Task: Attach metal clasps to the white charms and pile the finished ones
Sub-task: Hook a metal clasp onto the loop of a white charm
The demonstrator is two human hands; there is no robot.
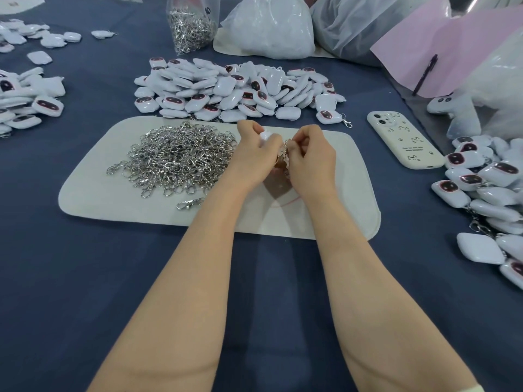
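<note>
Over the cream mat (93, 193), my left hand (256, 154) grips a white charm (266, 136), of which only the top shows between the fingers. Close against it, my right hand (310, 157) pinches a metal clasp (286, 148); its ring sits at the fingertips. A heap of loose metal clasps (178, 157) lies on the mat to the left of my hands. Behind the mat is a big pile of white charms (235, 91) with dark oval faces. At the right edge lies a pile of charms with clasps on them (486, 188).
A phone in a cream case (404, 140) lies right of the mat. A clear bag of clasps (192, 24) and white plastic bags (268, 26) stand at the back. More charms (25, 100) lie at the left. A pink sheet (441, 46) and white plush toy (452, 108) sit at the right.
</note>
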